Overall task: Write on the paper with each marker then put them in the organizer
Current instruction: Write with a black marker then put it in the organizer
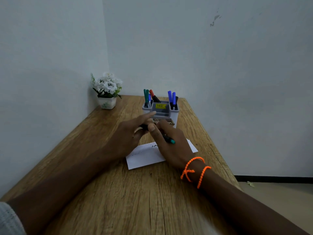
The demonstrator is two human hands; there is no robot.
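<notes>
A white sheet of paper with a few scribbles lies on the wooden table. Above it my right hand grips a dark marker with a teal end pointing back toward me. My left hand meets it at the marker's far end and pinches what looks like the dark cap, index finger stretched out. Behind both hands stands the grey organizer with a yellow price sticker. Green, red and blue markers stand in its left pocket, blue ones in its right.
A white pot of artificial white flowers stands in the table's far left corner against the wall. Walls close off the left and far sides. The table's right edge drops to the floor.
</notes>
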